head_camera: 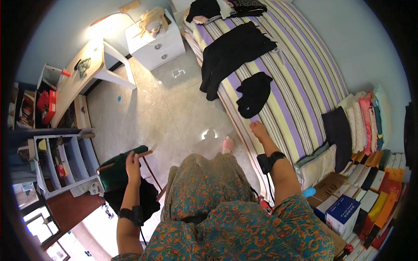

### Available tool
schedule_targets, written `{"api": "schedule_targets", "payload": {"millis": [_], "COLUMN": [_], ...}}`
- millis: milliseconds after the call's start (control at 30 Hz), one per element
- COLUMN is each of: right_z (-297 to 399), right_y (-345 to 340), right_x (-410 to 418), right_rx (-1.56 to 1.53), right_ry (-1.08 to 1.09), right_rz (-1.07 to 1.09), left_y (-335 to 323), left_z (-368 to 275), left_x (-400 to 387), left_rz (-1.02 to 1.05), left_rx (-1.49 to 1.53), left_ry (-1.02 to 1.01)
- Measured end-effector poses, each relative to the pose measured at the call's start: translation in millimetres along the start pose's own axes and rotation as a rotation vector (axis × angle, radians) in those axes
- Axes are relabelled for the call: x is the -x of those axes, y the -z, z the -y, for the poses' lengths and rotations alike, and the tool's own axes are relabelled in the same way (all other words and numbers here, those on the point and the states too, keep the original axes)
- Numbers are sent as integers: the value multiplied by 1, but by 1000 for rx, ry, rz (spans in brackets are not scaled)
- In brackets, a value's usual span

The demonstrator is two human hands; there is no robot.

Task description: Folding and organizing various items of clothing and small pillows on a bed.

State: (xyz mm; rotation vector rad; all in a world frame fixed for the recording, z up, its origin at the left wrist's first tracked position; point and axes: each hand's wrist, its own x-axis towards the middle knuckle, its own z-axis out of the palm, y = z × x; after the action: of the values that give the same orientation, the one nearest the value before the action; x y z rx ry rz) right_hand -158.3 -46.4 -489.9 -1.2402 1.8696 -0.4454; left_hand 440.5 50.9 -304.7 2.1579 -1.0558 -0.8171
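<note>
My left hand (132,163) is at the lower left, its fingers loosely extended over a wooden-framed chair draped with dark green cloth (114,176). I cannot tell whether it touches the cloth. A black garment (140,195) hangs lower on the same chair, below that hand. Over the near edge of the striped bed (287,107), my right hand (259,130) has its fingers curled in, with nothing visible in them. Just beyond it lies a crumpled black garment (254,94). Farther up the bed a larger black garment (233,55) is spread, its lower end hanging over the side.
More folded clothes (228,9) lie at the bed's far end. Pillows (316,163) and stacked boxes (343,212) stand at the right. A white drawer cabinet (156,45), a desk (81,68) and a shelf rack (65,163) line the other side. Tiled floor (169,114) lies between.
</note>
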Motion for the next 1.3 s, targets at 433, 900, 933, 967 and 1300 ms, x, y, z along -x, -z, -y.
{"api": "schedule_targets", "payload": {"millis": [433, 900, 933, 967, 1300], "right_z": [-8, -35, -41, -46, -37], "right_y": [91, 98, 99, 98, 100], "right_x": [-162, -293, -294, -290, -216], "right_rx": [497, 561, 550, 582, 779], "right_ry": [-21, 7, -10, 18, 99], "right_rz": [-71, 68, 82, 67, 112], "left_y": [-148, -173, -176, -179, -203], "left_z": [-93, -66, -64, -63, -60], "left_x": [50, 76, 77, 77, 44], "left_rz": [599, 567, 570, 575, 671], "left_rx": [7, -90, -89, -75, 46], "left_ry": [345, 474, 470, 476, 378]}}
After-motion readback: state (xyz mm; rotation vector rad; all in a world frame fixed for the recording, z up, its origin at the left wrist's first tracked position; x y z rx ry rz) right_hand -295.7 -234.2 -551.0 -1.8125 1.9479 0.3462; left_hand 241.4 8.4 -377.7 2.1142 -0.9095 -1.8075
